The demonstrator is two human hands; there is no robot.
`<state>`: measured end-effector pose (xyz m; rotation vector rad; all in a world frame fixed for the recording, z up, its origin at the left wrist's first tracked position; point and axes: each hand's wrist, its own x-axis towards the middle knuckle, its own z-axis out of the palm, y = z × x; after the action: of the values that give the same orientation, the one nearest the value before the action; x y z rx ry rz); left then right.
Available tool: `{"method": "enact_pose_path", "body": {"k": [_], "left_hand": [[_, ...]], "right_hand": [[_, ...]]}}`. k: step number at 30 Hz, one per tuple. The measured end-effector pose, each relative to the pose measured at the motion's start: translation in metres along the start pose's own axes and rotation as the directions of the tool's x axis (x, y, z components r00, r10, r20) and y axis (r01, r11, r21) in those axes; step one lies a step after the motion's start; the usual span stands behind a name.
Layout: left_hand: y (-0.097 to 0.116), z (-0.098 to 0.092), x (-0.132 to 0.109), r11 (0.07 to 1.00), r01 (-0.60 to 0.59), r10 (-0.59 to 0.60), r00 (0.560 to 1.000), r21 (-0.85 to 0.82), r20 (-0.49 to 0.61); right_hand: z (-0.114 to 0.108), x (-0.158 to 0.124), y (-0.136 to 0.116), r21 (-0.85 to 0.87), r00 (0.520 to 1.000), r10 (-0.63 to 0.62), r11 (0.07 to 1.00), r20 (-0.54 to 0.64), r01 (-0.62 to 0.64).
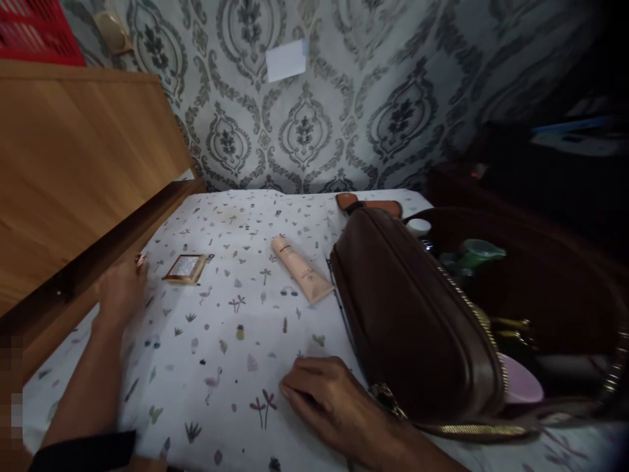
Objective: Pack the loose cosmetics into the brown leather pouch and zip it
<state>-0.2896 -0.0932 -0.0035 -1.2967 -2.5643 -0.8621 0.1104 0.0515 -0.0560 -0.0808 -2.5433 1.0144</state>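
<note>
A smooth brown bag [393,314] sits right of a tube [301,270]. At left, I can't tell if the blurry left hand [119,292] grips a small shiny thing [140,261]. Near, the right hand [331,400] curls in loosely.

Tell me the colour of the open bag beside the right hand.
Dark brown bag; the head view shows it best.

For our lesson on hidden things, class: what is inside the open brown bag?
Inside the brown bag show a white round item, a green item, something yellowish and a pink item. Anything beneath them, or behind its near wall, is hidden.
</note>
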Motion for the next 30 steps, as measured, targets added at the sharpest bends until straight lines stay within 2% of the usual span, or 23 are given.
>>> {"method": "enact_pose_path", "body": {"k": [2, 3, 5, 7, 10, 13, 16, 18, 20, 23, 26, 30], "left_hand": [[0.025, 0.011, 0.002, 1.0, -0.001, 0.001, 0.999, 0.007, -0.045], [0.039, 0.018, 0.003, 0.999, -0.036, 0.035, 0.999, -0.019, -0.027], [0.07, 0.037, 0.004, 0.985, -0.151, 0.157, 0.985, -0.089, 0.071], [0.098, 0.058, 0.005, 0.955, -0.274, 0.291, 0.939, -0.111, 0.182], [0.121, 0.086, 0.005, 0.928, -0.357, 0.371, 0.885, -0.103, 0.279], [0.126, 0.096, -0.006, 0.919, -0.383, 0.388, 0.838, -0.093, 0.385], [0.127, 0.084, -0.027, 0.907, -0.407, 0.411, 0.803, -0.106, 0.432], [0.13, 0.07, -0.04, 0.896, -0.415, 0.441, 0.795, -0.157, 0.416], [0.132, 0.061, -0.049, 0.902, -0.392, 0.431, 0.82, -0.18, 0.376], [0.13, 0.063, -0.058, 0.93, -0.36, 0.359, 0.86, -0.068, 0.362], [0.125, 0.074, -0.071, 0.892, -0.451, 0.413, 0.828, 0.013, 0.38], [0.131, 0.071, -0.092, 0.801, -0.595, 0.587, 0.758, -0.068, 0.285]], "right_hand": [[0.0, 0.001, -0.001, -0.007, 1.0, 0.006, 1.0, 0.005, -0.006], [0.0, 0.001, -0.001, -0.008, 1.0, 0.012, 1.0, 0.009, -0.012], [0.0, 0.001, -0.001, -0.004, 1.0, 0.025, 1.0, 0.008, -0.025], [-0.001, 0.001, 0.0, 0.011, 1.0, 0.026, 1.0, -0.002, -0.026], [-0.001, 0.0, 0.0, 0.033, 1.0, 0.014, 0.999, -0.009, -0.013], [-0.001, 0.001, 0.0, 0.046, 1.0, 0.013, 0.999, -0.011, -0.013], [-0.002, 0.001, 0.0, 0.059, 1.0, 0.025, 0.998, -0.013, -0.024], [-0.002, 0.001, 0.001, 0.07, 0.999, 0.034, 0.997, -0.013, -0.033], [-0.002, 0.001, 0.001, 0.084, 0.998, 0.055, 0.995, -0.018, -0.053], [-0.001, 0.002, 0.0, 0.101, 0.993, 0.108, 0.989, -0.037, -0.104], [-0.001, 0.005, -0.005, 0.095, 0.981, 0.18, 0.98, -0.069, -0.173], [0.001, 0.012, -0.014, 0.109, 0.947, 0.302, 0.951, -0.111, -0.291]]}}
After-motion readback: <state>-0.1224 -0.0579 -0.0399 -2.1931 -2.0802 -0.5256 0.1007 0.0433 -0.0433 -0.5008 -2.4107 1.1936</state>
